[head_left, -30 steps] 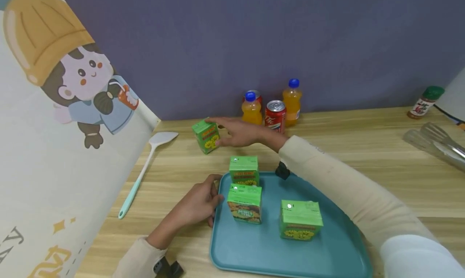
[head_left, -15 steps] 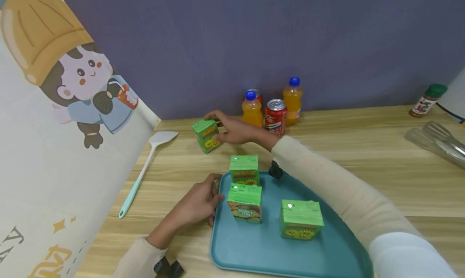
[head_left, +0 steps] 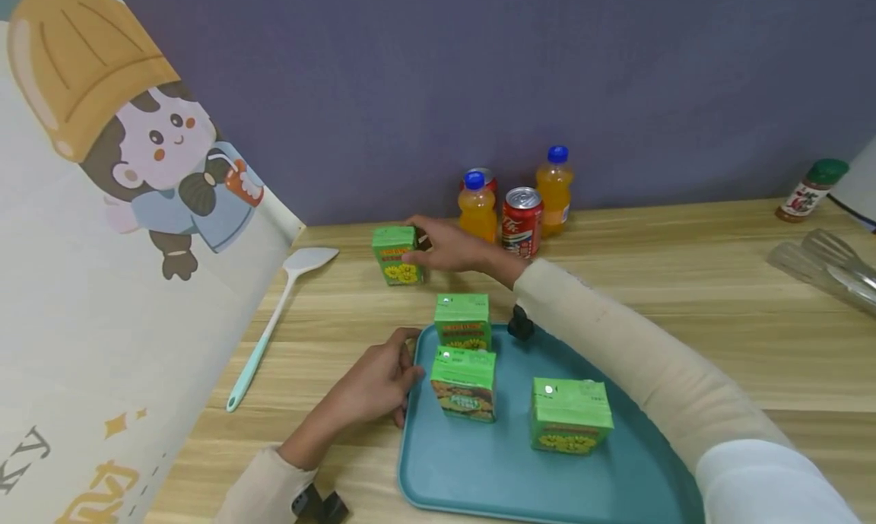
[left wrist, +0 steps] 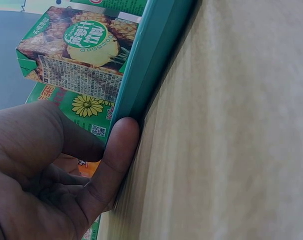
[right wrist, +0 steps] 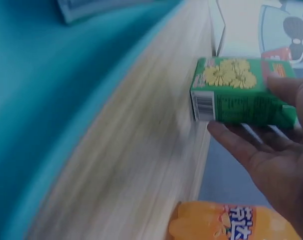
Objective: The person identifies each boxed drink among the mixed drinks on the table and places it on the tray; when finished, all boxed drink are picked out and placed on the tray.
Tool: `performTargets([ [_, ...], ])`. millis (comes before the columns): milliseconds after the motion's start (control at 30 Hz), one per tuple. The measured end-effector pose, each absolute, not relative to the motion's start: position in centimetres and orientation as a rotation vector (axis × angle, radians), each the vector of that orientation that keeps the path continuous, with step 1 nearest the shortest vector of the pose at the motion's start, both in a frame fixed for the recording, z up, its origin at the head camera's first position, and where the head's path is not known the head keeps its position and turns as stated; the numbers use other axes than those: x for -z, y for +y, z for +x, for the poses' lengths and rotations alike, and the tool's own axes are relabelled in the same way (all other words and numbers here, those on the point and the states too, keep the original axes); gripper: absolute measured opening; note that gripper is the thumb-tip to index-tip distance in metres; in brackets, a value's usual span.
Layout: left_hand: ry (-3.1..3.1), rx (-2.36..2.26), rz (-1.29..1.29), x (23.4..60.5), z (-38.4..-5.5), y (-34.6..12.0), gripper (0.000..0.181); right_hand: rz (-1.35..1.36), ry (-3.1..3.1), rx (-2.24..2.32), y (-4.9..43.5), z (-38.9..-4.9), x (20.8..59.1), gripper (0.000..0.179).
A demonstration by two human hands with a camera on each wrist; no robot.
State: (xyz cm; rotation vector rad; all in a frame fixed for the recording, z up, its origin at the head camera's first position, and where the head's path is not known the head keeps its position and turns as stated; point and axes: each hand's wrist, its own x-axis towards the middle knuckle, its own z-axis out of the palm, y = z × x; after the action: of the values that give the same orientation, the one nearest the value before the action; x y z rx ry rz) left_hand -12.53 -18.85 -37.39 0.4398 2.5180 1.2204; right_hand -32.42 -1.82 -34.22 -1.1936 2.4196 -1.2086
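My right hand (head_left: pixel 448 246) holds a green juice carton (head_left: pixel 397 258) with yellow flowers on its front, left of the bottles at the back. In the right wrist view the thumb lies on that carton's flowered face and the other fingers reach behind it. My left hand (head_left: pixel 376 379) pinches the left rim of a teal tray (head_left: pixel 438 478); the left wrist view shows thumb and forefinger at the rim. On the tray stand a pineapple juice carton (head_left: pixel 464 387), a flowered carton (head_left: pixel 461 319) partly hidden behind it, and another flowered carton (head_left: pixel 570 417) further right.
Behind the right hand stand orange drink bottles (head_left: pixel 554 189) and red cans (head_left: pixel 522 223), one can mostly hidden. A white spatula (head_left: pixel 270 334) with a mint handle lies at left. A green-capped spice jar (head_left: pixel 810 191) and metal utensils (head_left: pixel 824 269) sit at far right.
The carton at my right hand has turned to face the front more squarely and shifted slightly right. My left hand has stayed at the tray rim.
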Motion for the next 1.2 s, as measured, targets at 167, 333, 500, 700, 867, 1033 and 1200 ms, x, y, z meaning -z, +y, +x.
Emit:
performTargets([
  [167, 2.520, -1.225, 0.445, 37.5, -12.6, -18.7, 0.053, -1.160, 2.515, 1.169, -1.8, -31.9, 34.1, 0.054],
  [333, 2.516, -1.220, 0.451, 37.5, -12.8, -18.6, 0.052, -1.117, 2.523, 1.250, -1.0, -31.7, 33.7, 0.051],
  [500, 2.502, -1.217, 0.445, 37.4, -12.9, -18.6, 0.053, -1.132, 2.495, 1.354, 0.0, -31.3, 32.4, 0.047],
  [700, 2.506, -1.221, 0.454, 37.5, -13.0, -18.6, 0.053, -1.130, 2.478, 1.411, 1.5, -30.0, 30.8, 0.048],
  [867, 2.513, -1.210, 0.456, 37.5, -12.9, -18.7, 0.054, -1.149, 2.583, 1.344, 3.2, -28.5, 29.4, 0.052],
  [1033, 2.510, -1.223, 0.436, 37.5, -12.7, -18.8, 0.054, -1.180, 2.692, 1.254, 5.0, -26.7, 27.8, 0.054],
  [1200, 2.496, -1.251, 0.428, 37.5, -12.6, -18.9, 0.054, -1.174, 2.697, 1.253, 6.9, -24.9, 26.9, 0.052],
])
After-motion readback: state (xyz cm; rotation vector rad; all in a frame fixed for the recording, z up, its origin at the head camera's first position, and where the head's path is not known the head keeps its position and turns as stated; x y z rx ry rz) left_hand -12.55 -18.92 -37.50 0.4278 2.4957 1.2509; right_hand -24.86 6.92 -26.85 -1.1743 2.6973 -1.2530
